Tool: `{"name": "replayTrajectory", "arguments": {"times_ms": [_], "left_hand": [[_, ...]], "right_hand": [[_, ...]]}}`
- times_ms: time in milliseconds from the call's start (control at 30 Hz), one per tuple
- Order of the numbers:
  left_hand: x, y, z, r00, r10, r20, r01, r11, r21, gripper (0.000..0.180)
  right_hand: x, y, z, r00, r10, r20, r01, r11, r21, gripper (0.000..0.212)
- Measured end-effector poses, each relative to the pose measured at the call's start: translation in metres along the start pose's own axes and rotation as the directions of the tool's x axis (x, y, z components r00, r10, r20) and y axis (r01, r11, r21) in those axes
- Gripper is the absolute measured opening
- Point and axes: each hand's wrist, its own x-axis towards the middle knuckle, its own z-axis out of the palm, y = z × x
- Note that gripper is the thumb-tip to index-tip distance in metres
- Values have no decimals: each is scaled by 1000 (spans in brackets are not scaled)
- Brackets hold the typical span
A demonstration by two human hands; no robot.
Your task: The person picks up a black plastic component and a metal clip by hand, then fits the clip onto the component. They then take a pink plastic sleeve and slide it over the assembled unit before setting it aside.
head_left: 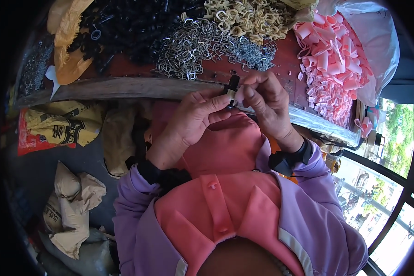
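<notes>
My left hand (195, 112) is closed, thumb and fingers pinching a small black plastic part (233, 83) with a beige clip (231, 94) around it. The black part stands roughly upright just beyond the table's near edge. Right beside it, my right hand (269, 99) has its thumb and index finger bent together in a pinch. What those fingertips hold, if anything, is too small to make out. The lower end of the black part is partly covered by my left fingers.
On the red table (280, 69) lie heaps of black parts (129, 27), bent metal wire hooks (184, 50), small springs (255, 53), beige clips (248, 16) and pink plastic pieces (331, 50). Paper sacks (73, 202) rest on the floor at left. Windows (377, 193) are at right.
</notes>
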Motion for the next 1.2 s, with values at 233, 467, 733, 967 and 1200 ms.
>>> {"name": "replayTrajectory", "arguments": {"times_ms": [233, 467, 733, 967, 1200], "left_hand": [[4, -5, 2, 999, -19, -38, 23, 995, 93, 23], [7, -9, 21, 998, -53, -22, 57, 976, 211, 26], [15, -9, -3, 998, 60, -2, -56, 941, 333, 28], [16, -8, 11, 986, 106, -128, -59, 944, 323, 26], [10, -4, -5, 988, 55, -146, -18, 970, 241, 25]], "right_hand": [[-3, 8, -6, 952, -303, 35, 274, 798, -537, 11], [-17, 18, -13, 894, -442, 67, 397, 716, -575, 13], [12, 12, -133, 753, -623, -212, -192, 100, -976, 33], [7, 16, -229, 915, -322, -244, -358, -367, -859, 41], [-27, -63, -207, 815, -321, -483, -228, 589, -776, 27]]}}
